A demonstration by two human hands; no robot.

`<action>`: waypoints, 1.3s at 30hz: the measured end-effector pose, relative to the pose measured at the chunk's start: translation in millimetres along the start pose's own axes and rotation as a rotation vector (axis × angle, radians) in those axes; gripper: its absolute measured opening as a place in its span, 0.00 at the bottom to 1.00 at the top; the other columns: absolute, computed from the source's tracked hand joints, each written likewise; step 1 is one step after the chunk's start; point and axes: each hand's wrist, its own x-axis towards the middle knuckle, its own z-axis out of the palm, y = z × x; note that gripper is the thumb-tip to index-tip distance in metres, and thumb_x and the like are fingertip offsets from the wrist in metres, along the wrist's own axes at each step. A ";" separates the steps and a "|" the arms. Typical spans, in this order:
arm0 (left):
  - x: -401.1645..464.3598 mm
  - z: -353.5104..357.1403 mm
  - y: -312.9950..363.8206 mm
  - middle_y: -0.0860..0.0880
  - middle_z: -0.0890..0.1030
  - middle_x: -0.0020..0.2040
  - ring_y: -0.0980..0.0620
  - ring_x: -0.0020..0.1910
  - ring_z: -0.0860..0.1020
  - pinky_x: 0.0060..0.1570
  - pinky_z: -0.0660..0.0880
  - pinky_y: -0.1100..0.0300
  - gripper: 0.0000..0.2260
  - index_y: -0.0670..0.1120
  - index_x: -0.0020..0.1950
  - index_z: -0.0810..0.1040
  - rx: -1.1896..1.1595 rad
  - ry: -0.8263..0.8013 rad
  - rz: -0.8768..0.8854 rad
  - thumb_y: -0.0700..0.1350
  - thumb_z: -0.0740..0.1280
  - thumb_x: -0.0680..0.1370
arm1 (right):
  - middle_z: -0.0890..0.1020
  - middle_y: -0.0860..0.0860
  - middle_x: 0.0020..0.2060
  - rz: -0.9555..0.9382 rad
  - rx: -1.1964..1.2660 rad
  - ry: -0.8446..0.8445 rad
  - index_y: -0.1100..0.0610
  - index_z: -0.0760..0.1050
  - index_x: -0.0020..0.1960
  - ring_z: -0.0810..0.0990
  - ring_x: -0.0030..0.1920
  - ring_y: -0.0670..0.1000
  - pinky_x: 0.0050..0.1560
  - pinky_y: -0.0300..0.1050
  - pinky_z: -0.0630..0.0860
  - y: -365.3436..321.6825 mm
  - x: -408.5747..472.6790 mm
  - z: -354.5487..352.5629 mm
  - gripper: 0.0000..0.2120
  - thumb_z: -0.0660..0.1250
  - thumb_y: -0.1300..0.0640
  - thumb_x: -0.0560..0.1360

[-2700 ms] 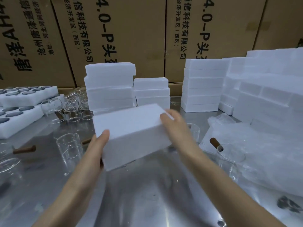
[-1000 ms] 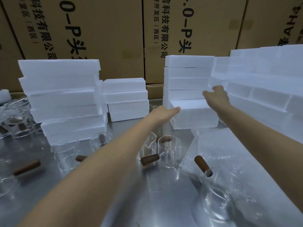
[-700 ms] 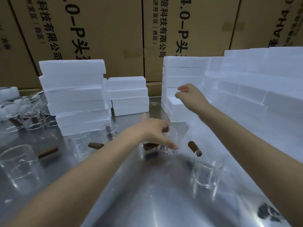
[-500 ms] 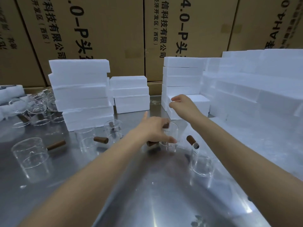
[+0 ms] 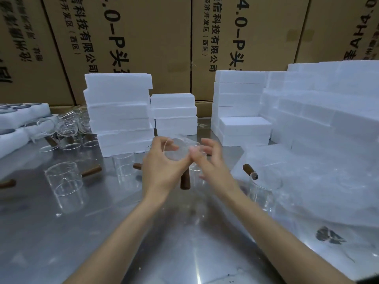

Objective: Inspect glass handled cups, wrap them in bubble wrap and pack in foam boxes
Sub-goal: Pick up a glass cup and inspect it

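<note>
Above the steel table [image 5: 102,232], between the foam box stacks [image 5: 121,111], the left hand [image 5: 162,169] grips a tilted glass cup [image 5: 178,149], wooden handle [image 5: 185,181] hanging down, while the right hand [image 5: 209,160] touches it with loose fingers, so the slick glass could slip and shatter.
</note>
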 end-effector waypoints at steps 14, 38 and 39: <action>-9.3 4.2 -21.5 0.55 0.76 0.48 0.54 0.46 0.79 0.42 0.75 0.58 0.24 0.53 0.48 0.66 -0.127 -0.090 -0.149 0.64 0.74 0.66 | 0.83 0.47 0.36 0.177 0.100 -0.298 0.53 0.73 0.46 0.82 0.40 0.46 0.45 0.46 0.77 22.7 -5.3 6.8 0.03 0.66 0.55 0.76; -6.2 -5.0 -31.8 0.60 0.75 0.56 0.55 0.60 0.75 0.65 0.72 0.54 0.28 0.53 0.59 0.69 -0.058 -0.341 0.141 0.41 0.79 0.66 | 0.79 0.41 0.29 -0.046 -0.403 0.039 0.49 0.73 0.38 0.75 0.32 0.41 0.41 0.44 0.70 22.3 3.5 -13.6 0.14 0.55 0.47 0.79; -6.8 -4.5 -30.6 0.61 0.74 0.55 0.55 0.59 0.75 0.64 0.72 0.55 0.28 0.53 0.58 0.69 -0.070 -0.354 0.151 0.42 0.80 0.65 | 0.76 0.39 0.24 -0.037 -0.435 0.039 0.49 0.74 0.33 0.72 0.29 0.41 0.38 0.42 0.67 23.4 3.9 -15.3 0.21 0.52 0.45 0.80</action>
